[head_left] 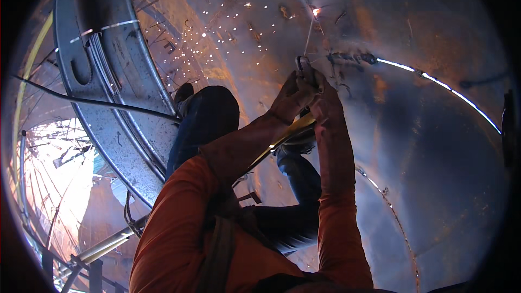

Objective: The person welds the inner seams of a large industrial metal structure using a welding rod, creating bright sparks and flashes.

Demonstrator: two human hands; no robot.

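My gloved left hand (287, 100) and gloved right hand (321, 97) are closed together around an electrode holder (303, 63). A thin welding rod (308, 39) rises from it to a small glowing point (316, 12) on a rusty steel surface (380, 173), beside a dark seam. Both my forearms, in orange sleeves, come up from the lower edge. Below my hands, a yellow and black length (296, 127) runs diagonally behind my wrists. My legs in jeans (206, 114) are bent beneath me.
A grey metal channel (130, 65) curves down the left, carrying spare rods (103, 62). A black cable (81, 99) crosses it. Bright slits (450, 89) cut the steel at right. A pipe (116, 239) and tangled rods surround a glaring opening (59, 184) at lower left.
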